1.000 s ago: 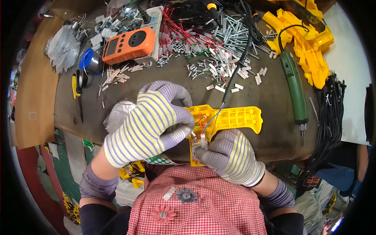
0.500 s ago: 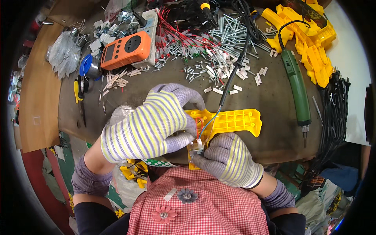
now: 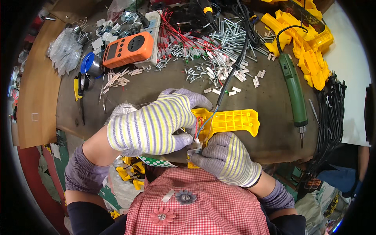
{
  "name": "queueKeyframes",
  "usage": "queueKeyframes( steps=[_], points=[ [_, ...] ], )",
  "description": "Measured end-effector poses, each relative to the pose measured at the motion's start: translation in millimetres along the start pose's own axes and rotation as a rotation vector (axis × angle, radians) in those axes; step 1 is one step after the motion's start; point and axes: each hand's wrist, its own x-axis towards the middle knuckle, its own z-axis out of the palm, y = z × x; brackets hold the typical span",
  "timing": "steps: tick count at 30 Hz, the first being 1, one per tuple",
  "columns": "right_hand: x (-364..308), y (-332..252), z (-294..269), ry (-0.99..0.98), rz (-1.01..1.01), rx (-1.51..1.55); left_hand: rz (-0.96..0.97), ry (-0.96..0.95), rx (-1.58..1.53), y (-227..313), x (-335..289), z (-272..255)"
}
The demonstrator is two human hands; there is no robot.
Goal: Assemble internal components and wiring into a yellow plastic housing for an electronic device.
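Both hands wear striped knit gloves. In front of my chest lies an open yellow plastic housing half [image 3: 232, 120], with a ribbed handle part toward the right. My right hand [image 3: 231, 159] grips its near end, the thumb by a small silvery metal part [image 3: 194, 148]. From the left my left hand [image 3: 156, 123] reaches over the housing. Its thumb and a finger come together beside thin red wires [image 3: 198, 122]; what lies between them is hidden. A black power cord [image 3: 228, 84] runs down to the housing and ends in a blue wire [image 3: 207, 122] and a brown one.
Behind the housing lie loose screws [image 3: 231, 35], small white pieces [image 3: 219, 72] and red-wired parts. An orange socket meter [image 3: 128, 49], solder spool [image 3: 92, 64] and yellow-handled snips [image 3: 79, 94] are left. A green electric screwdriver [image 3: 293, 90], yellow housings [image 3: 313, 51] and black cords [image 3: 332, 125] are right.
My left hand has shifted slightly to the right over the housing, its forefinger stretching a little further. My right hand keeps its grip on the housing. The view has shifted a little.
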Motion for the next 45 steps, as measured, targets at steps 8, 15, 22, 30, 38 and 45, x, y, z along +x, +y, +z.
queueKeyframes(
  steps=[8, 15, 22, 30, 38, 45],
  points=[
    [-0.4, 0.2, -1.7, -0.006, 0.009, -0.009, -0.008, 0.045, 0.142, 1.6, -4.4, -8.4],
    [-0.2, -0.1, -3.0, -0.045, 0.016, -0.005, -0.053, 0.198, 0.149, 5.6, -9.9, -6.7],
    [-0.9, -0.7, -2.2, -0.049, 0.003, -0.018, -0.021, 0.222, 0.189, 4.1, -16.0, 1.7],
    [-1.8, -1.4, -1.0, -0.024, 0.019, -0.031, 0.021, 0.246, 0.234, 1.7, -17.3, 11.3],
    [-1.1, -6.2, -2.3, -0.039, 0.004, -0.086, -0.038, 0.296, 0.313, 9.7, -11.2, 32.8],
    [18.6, 6.2, -54.7, -0.355, 0.116, -0.497, 0.084, 0.719, 0.320, 20.7, -46.7, 61.1]
  ],
)
